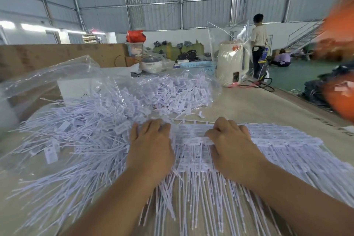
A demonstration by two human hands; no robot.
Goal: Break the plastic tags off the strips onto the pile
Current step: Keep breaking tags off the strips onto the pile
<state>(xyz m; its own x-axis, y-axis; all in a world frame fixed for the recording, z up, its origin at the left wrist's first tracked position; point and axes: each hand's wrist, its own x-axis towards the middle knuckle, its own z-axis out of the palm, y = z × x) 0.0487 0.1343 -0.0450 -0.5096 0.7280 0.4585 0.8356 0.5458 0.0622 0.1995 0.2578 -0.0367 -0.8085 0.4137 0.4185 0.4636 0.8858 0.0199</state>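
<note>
White strips [201, 142] lie crosswise, tails toward viewer.

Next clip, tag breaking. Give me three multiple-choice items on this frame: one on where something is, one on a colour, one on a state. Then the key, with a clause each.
1. Where is the loose tag pile?
A. left of the left hand
B. right of the right hand
C. in the basket

2. What colour is the basket behind the tags?
A. red
B. light blue
C. black

3. What is the right hand doing?
A. resting flat on bare table
B. lifted in the air, holding nothing
C. pinching a strip on the stack

Key:
1 A, the scattered single tags spread leftward from the left hand.
2 B, its woven rim shows pale blue beside the kettle.
3 C, its thumb and fingers close on the strip's edge, atop the unbroken stack.
</note>
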